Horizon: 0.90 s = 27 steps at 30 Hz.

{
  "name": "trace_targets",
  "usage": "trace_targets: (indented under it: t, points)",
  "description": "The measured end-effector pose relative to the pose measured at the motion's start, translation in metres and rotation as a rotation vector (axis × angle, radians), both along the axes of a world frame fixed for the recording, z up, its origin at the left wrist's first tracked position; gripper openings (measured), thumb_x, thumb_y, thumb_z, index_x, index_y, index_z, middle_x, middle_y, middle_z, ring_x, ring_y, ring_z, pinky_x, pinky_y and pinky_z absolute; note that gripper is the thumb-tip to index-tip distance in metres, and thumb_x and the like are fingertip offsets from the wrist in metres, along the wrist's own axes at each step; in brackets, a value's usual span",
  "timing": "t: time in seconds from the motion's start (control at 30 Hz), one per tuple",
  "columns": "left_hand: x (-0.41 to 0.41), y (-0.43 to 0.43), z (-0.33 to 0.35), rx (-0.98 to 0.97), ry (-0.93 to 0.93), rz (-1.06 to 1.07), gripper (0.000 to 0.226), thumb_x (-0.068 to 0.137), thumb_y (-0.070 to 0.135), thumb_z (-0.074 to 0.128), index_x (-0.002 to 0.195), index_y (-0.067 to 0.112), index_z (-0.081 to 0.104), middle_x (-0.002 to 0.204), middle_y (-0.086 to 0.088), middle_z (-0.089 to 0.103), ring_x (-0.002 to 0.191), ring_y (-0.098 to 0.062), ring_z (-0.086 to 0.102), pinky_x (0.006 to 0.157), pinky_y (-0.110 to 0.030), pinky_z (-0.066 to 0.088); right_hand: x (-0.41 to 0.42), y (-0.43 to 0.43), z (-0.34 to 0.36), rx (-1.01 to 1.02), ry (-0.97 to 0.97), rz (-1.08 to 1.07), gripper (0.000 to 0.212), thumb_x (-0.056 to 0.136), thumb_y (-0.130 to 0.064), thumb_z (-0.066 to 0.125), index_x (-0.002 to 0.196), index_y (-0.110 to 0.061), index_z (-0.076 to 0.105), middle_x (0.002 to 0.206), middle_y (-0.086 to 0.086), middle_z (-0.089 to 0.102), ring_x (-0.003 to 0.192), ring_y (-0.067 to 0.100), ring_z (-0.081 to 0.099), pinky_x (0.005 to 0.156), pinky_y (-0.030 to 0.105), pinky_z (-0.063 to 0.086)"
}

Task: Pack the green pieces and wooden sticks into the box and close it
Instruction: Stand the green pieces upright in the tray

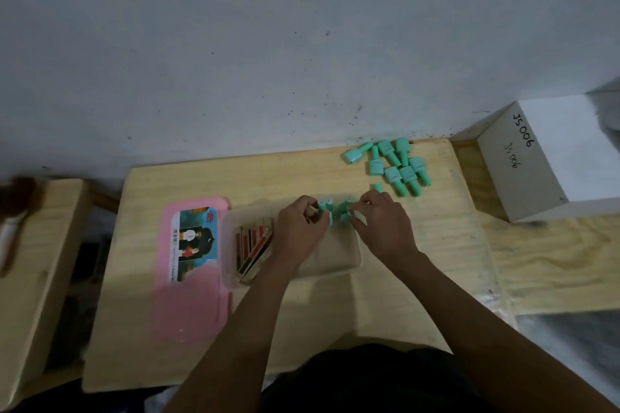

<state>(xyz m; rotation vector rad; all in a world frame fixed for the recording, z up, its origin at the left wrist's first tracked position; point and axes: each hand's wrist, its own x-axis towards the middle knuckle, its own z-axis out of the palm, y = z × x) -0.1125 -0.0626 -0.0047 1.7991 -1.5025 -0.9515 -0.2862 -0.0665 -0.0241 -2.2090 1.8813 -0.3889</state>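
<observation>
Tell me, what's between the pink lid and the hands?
The head view shows wooden sticks lying in the clear box, between the pink lid and the left hand.

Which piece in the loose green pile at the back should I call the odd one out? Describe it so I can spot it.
On the wooden table, find the loose green pile by the wall, near the white box. The leftmost green piece is the one: it alone lies sideways, stem pointing right, while its neighbours mostly lie pointing toward or away from the wall.
</observation>
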Motion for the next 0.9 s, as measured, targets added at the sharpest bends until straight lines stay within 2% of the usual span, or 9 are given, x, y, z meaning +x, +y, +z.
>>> trace_targets:
  t: [0.13,0.23,0.33,0.73,0.9]
  points:
    - [-0.013,0.004,-0.014,0.095,-0.010,0.013,0.012,0.080,0.021,0.072,0.087,0.014,0.064,0.067,0.006,0.061,0.056,-0.005,0.054,0.055,-0.015,0.044,0.003,0.001,-0.005,-0.029,0.033,-0.060,0.022,0.068,-0.022,0.082,0.090,-0.023,0.076,0.088,0.002,0.061,0.082,0.025,0.060,0.061,0.035,0.046]
    - [-0.021,0.002,-0.022,0.138,-0.022,0.019,0.012,0.080,0.020,0.070,0.087,0.014,0.062,0.073,0.003,0.065,0.063,-0.012,0.060,0.063,-0.030,0.053,0.003,0.000,-0.005,-0.018,0.034,-0.067,0.024,0.070,-0.024,0.081,0.093,-0.024,0.075,0.091,0.002,0.061,0.084,0.025,0.059,0.063,0.035,0.047]
    - [-0.026,0.003,-0.027,0.159,-0.056,0.026,0.009,0.082,0.021,0.067,0.087,0.015,0.061,0.075,0.002,0.067,0.068,-0.016,0.063,0.064,-0.035,0.055,0.002,-0.001,-0.006,-0.001,0.030,-0.073,0.024,0.074,-0.023,0.079,0.097,-0.024,0.075,0.093,0.002,0.060,0.086,0.024,0.058,0.064,0.036,0.048]
    - [-0.030,0.002,-0.033,0.113,-0.212,0.044,0.008,0.085,0.022,0.062,0.089,0.016,0.059,0.076,0.000,0.068,0.067,-0.017,0.062,0.055,-0.027,0.042,0.002,0.000,-0.009,0.013,-0.005,-0.080,0.024,0.080,-0.026,0.074,0.103,-0.022,0.073,0.097,0.004,0.060,0.089,0.024,0.057,0.066,0.036,0.048]
    - [-0.030,0.003,-0.033,0.109,-0.222,0.057,0.009,0.085,0.023,0.062,0.090,0.016,0.060,0.080,-0.002,0.069,0.069,-0.019,0.063,0.056,-0.031,0.048,0.004,0.001,-0.010,0.033,-0.027,-0.092,0.024,0.082,-0.027,0.071,0.106,-0.020,0.072,0.101,0.005,0.059,0.092,0.023,0.056,0.068,0.037,0.050]
